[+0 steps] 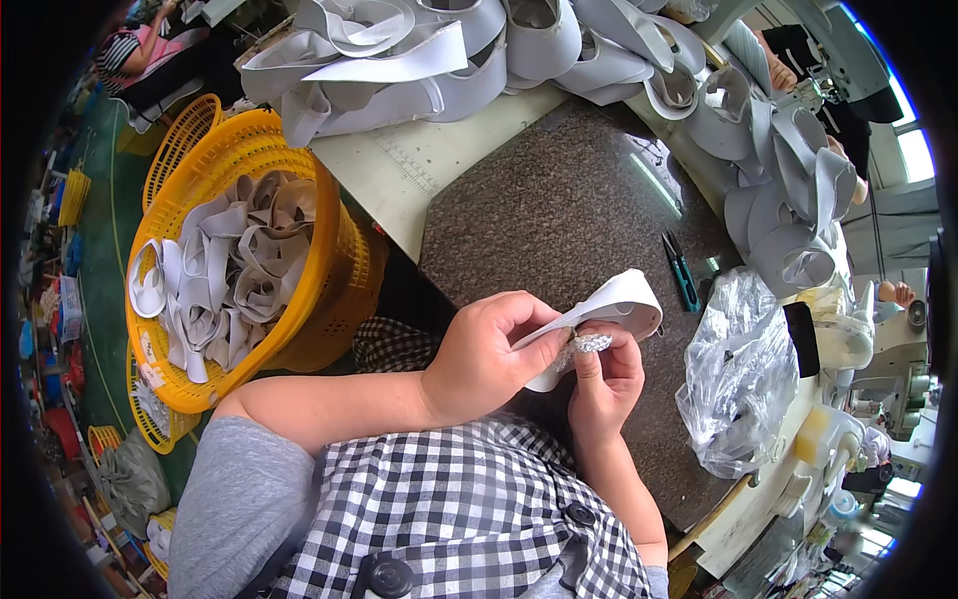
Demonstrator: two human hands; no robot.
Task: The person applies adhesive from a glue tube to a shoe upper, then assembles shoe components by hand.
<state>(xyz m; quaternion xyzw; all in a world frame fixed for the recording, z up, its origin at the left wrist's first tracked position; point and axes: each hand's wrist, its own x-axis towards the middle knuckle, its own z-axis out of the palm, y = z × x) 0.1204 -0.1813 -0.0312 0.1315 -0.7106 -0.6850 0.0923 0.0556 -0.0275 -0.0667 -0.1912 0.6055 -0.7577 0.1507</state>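
Observation:
A white curved strap (631,293), perhaps a shoe upper piece, is pinched between the thumb and fingers of my left hand (474,351). My right hand (607,389) is closed on a small sparkly silver ornament (593,342) at the strap's lower side, with its thumb and fingertips pressed together. Both hands work close together over the near part of a dark speckled stone slab (529,220). Fingers hide where ornament and strap meet. Beyond them, to the right, lie teal-handled nippers (681,272).
A yellow basket (321,235) full of white looped pieces (205,260) stands at left. More white pieces (399,90) are heaped along the far and right table edges. At right lie a clear plastic bag (738,369) and a black flat object (801,337). Other people sit farther off.

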